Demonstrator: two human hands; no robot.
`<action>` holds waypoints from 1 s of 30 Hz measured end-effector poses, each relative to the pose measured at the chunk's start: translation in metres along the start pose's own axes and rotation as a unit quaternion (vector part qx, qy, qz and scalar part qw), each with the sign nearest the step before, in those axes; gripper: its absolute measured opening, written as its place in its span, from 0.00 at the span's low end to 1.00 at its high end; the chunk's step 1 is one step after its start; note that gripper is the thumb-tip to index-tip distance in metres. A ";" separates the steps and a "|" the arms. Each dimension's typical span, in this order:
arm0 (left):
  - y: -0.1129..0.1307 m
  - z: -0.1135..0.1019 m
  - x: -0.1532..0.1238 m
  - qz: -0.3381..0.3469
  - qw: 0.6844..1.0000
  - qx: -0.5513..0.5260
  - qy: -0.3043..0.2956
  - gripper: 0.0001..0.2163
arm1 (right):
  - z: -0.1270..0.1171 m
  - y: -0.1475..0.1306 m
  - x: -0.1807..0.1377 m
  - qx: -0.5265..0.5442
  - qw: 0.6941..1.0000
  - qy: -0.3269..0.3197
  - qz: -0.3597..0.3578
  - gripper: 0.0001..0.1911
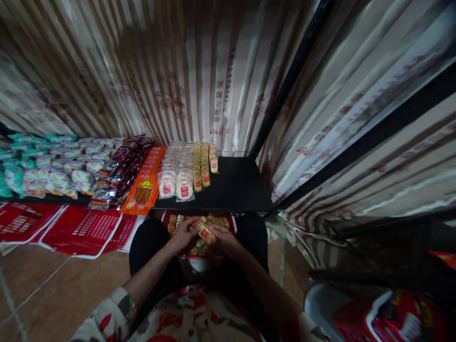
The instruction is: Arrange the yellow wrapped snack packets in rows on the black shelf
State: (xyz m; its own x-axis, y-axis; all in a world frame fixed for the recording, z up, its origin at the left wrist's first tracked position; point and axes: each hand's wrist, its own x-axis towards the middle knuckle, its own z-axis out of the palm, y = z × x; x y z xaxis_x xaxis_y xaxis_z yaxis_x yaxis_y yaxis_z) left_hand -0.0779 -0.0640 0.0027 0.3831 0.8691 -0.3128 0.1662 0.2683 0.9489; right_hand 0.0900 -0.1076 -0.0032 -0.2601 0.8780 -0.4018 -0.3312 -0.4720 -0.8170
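Observation:
Above my lap, a small yellow wrapped snack packet (206, 233) with a red label is between my two hands. My left hand (184, 235) pinches it from the left, near its upper end. From the right, the closed fingers of my right hand (225, 238) grip its other side. Just beneath them sits a red-edged box (233, 225) with more wrapped snacks inside, partly hidden by my hands. Rows of similar yellow packets (201, 166) stand on the black shelf ahead, beside columns of round white crackers (176, 171) in clear wrap.
The black shelf (238, 185) runs across in front of my knees. Orange snack bags (145, 183), dark red packets (123, 166) and white bags (67, 166) line its left part. Red bags (80, 230) hang below. Pleated curtains (199, 71) and black posts rise behind.

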 end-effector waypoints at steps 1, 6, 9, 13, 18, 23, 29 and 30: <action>0.002 0.000 0.000 -0.007 1.000 -0.008 0.009 0.17 | -0.001 -0.001 0.000 0.005 1.000 0.010 0.000 0.18; 0.009 -0.005 -0.002 -0.030 0.997 -0.010 0.075 0.17 | -0.008 -0.002 0.001 0.048 0.996 0.080 -0.002 0.20; 0.011 -0.006 -0.005 -0.022 0.996 0.006 0.092 0.18 | -0.012 -0.001 -0.002 0.082 0.991 0.110 -0.003 0.19; 0.008 -0.001 -0.004 -0.040 0.992 -0.057 0.107 0.16 | -0.015 0.000 -0.007 0.107 0.990 0.090 -0.006 0.19; 0.001 0.013 0.001 -0.106 0.971 -0.173 0.129 0.11 | -0.017 -0.002 -0.008 0.109 0.987 0.116 -0.036 0.22; -0.001 0.028 0.003 -0.134 0.973 -0.165 0.089 0.10 | -0.017 -0.007 -0.005 0.105 0.981 0.142 -0.085 0.24; 0.001 0.041 0.011 -0.137 0.965 -0.203 0.091 0.13 | -0.018 -0.010 -0.002 0.057 0.982 0.152 -0.094 0.27; 0.002 0.043 0.013 -0.130 0.963 -0.215 0.094 0.14 | -0.017 -0.011 -0.001 0.043 0.984 0.142 -0.097 0.26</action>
State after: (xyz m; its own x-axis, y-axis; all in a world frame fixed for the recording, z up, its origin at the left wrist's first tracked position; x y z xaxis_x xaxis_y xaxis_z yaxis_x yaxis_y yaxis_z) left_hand -0.0332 -0.0702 -0.0010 0.2010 0.7984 -0.5676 -0.1728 0.5993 0.7817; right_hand 0.1099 -0.1020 -0.0006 0.0758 0.9331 -0.3515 -0.4277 -0.2880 -0.8568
